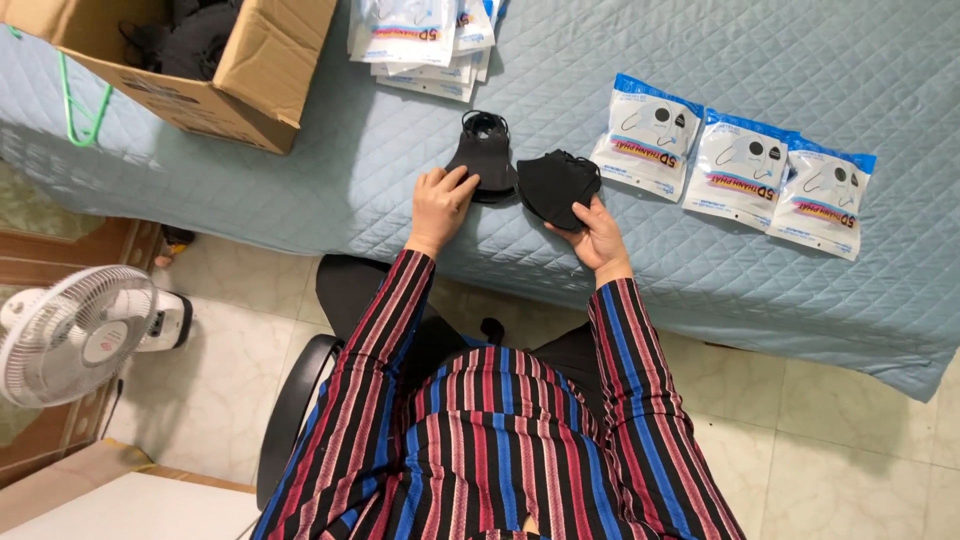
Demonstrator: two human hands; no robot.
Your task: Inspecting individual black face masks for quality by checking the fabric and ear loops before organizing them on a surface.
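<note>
Two black face masks lie on a light blue quilted cover (330, 190). My left hand (440, 205) rests flat on the lower edge of the left black mask (485, 150), fingers spread over it. My right hand (597, 232) grips the lower edge of the right black mask (555, 183) between thumb and fingers. The two masks sit side by side, almost touching. Both sleeves are striped red, black and blue.
Three sealed white-and-blue mask packets (740, 165) lie in a row to the right. A stack of the same packets (425, 40) sits at the top. An open cardboard box (200, 65) with black items stands top left. A white fan (75, 335) stands on the tiled floor.
</note>
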